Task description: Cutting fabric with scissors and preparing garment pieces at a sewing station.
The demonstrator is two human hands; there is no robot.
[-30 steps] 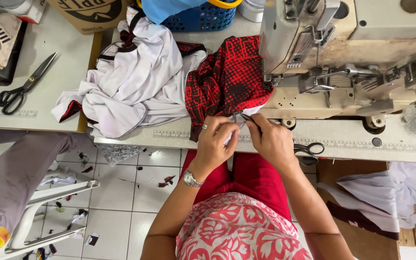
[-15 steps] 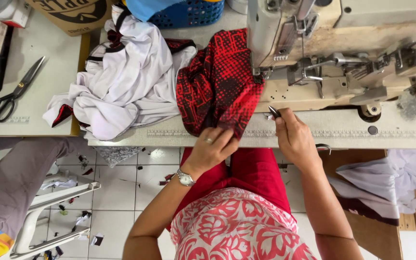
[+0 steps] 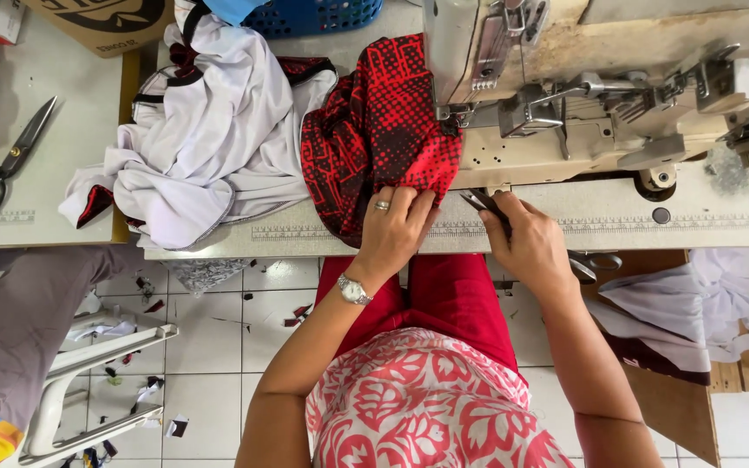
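Note:
A red and black patterned cloth lies bunched on the sewing table, its right side under the head of the sewing machine. My left hand, with a ring and a wristwatch, rests flat on the near edge of this cloth, fingers pressing it. To the right of it, my right hand is closed around small metal thread snips, whose tips point toward the cloth at the machine bed. Nothing shows between the blades.
A heap of white garments lies left of the red cloth. Black scissors rest on the left table by a cardboard box. A blue basket stands behind. Another person's grey-clad leg and a white stool are at lower left.
My hands, together at the cloth's front edge a second ago, have parted. The left hand moved up onto the red cloth, and the right hand went to the machine bed with the snips.

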